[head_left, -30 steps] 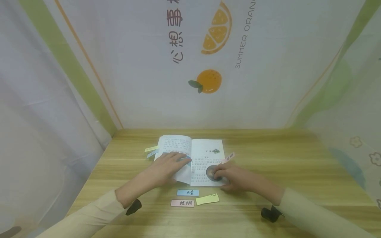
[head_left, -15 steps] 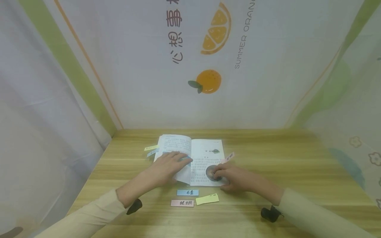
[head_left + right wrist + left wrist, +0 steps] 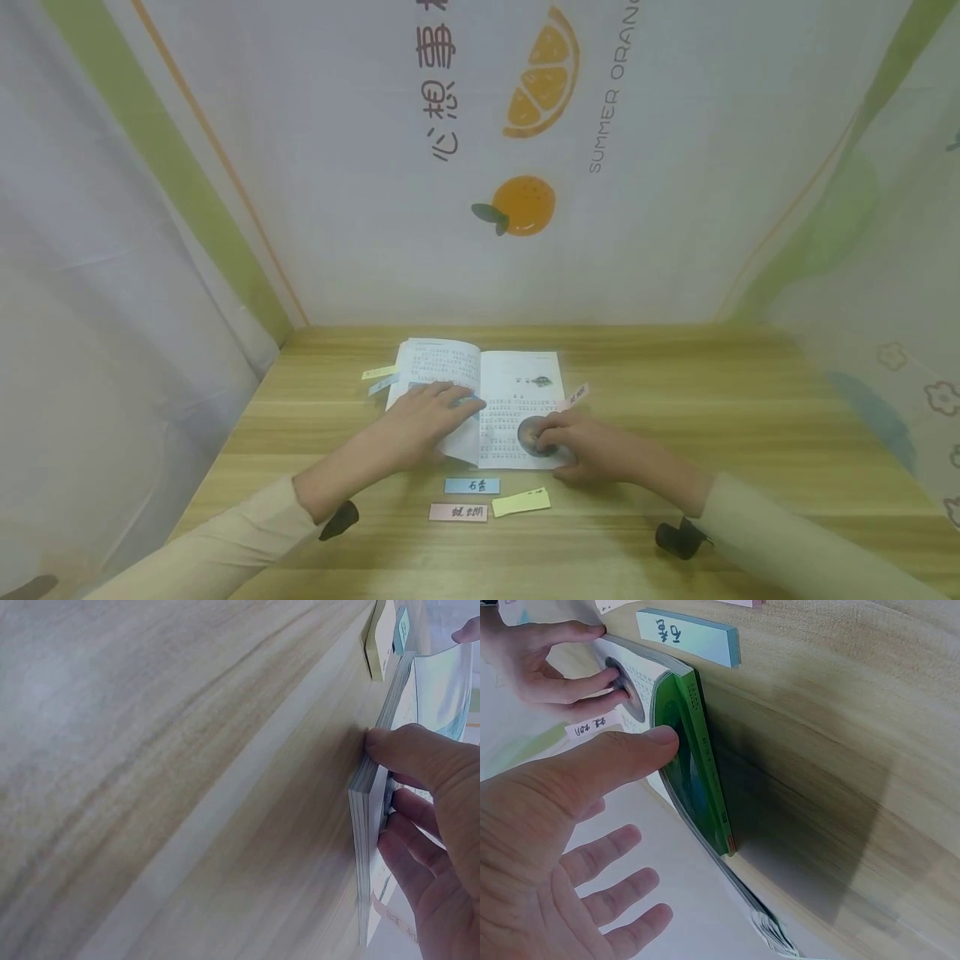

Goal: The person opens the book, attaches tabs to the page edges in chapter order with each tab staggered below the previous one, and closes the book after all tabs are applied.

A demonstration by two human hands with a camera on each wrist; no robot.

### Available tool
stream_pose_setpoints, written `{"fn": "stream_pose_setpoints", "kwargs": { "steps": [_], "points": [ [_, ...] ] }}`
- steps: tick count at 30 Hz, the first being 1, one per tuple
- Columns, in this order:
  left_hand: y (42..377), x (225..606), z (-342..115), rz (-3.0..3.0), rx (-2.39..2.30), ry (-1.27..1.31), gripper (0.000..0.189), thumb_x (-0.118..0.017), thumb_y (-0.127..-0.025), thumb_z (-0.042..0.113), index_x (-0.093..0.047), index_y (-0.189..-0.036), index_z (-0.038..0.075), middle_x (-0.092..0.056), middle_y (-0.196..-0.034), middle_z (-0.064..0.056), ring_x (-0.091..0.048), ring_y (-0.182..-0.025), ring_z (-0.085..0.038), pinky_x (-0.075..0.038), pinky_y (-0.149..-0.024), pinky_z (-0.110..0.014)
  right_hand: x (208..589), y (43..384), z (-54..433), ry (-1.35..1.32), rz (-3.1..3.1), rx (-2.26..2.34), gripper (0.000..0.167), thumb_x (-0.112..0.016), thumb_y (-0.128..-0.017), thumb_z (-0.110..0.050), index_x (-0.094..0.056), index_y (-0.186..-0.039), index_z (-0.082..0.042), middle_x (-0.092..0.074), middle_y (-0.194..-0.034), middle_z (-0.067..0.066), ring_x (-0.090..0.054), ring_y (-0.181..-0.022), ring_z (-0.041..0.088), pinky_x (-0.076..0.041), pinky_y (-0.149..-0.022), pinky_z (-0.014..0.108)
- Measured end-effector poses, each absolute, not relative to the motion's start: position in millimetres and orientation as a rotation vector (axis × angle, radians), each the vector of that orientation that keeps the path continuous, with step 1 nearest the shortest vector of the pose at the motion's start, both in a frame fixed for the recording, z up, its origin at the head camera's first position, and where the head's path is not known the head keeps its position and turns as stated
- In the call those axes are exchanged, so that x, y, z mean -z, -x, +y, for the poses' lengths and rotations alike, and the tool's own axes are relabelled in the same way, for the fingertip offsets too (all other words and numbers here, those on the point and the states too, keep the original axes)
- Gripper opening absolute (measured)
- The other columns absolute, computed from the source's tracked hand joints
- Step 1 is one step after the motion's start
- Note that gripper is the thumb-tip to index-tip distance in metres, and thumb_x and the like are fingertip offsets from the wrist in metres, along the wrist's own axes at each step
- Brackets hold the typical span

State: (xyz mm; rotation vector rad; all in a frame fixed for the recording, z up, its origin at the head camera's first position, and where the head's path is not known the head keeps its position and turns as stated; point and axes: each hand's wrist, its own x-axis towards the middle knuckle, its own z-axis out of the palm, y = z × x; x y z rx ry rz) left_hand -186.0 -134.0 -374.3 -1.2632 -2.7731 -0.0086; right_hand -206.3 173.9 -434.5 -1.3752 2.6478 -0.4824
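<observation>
An open book [image 3: 517, 379] lies on the table, its green cover [image 3: 694, 761] showing in the left wrist view. My left hand [image 3: 427, 421] rests over the left page with fingers spread loosely, its thumb at the book's lower edge. A blue strip is partly hidden under those fingers. My right hand [image 3: 596, 446] holds a round grey disc [image 3: 528, 436] against the right page, fingers bent onto it. The right thumb [image 3: 401, 746] touches the book's bottom edge. Yellow [image 3: 380, 372] and blue [image 3: 384, 384] tabs stick out at the left, a pink tab [image 3: 576, 396] at the right.
In front of the book lie a blue sticky-note pad [image 3: 472, 486], a pink pad [image 3: 458, 512] and a yellow pad [image 3: 521, 502], with handwriting on them. The wooden table [image 3: 712, 375] ends at a cloth backdrop [image 3: 637, 275] printed with oranges.
The view shifts very slightly; both hands, the book and the disc stay where they were.
</observation>
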Motion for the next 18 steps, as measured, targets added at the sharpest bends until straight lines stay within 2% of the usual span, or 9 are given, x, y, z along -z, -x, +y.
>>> {"fn": "stream_pose_setpoints", "kwargs": {
  "steps": [10, 18],
  "points": [
    [184.9, 373.6, -132.5, -2.781, 0.026, 1.268, 0.073, -0.092, -0.076, 0.020, -0.057, -0.141, 0.010, -0.058, -0.139, -0.011, -0.052, -0.129, -0.036, -0.044, -0.106, -0.053, 435.7, 206.4, 175.0, 1.383, 2.645, 0.509, 0.030, -0.084, -0.082, -0.013, -0.074, -0.110, -0.011, -0.063, -0.126, 0.002, -0.058, -0.119, 0.023, -0.049, -0.102, 0.039],
    [185.5, 374.8, -133.3, -2.785, 0.036, 1.269, 0.072, -0.090, -0.079, 0.027, -0.057, -0.140, 0.008, -0.058, -0.139, -0.012, -0.051, -0.129, -0.036, -0.044, -0.105, -0.054, 437.0, 206.3, 175.4, 1.335, 2.642, 0.508, 0.031, -0.084, -0.082, -0.014, -0.074, -0.111, -0.011, -0.062, -0.131, 0.002, -0.057, -0.119, 0.023, -0.048, -0.102, 0.039]
  ]
}}
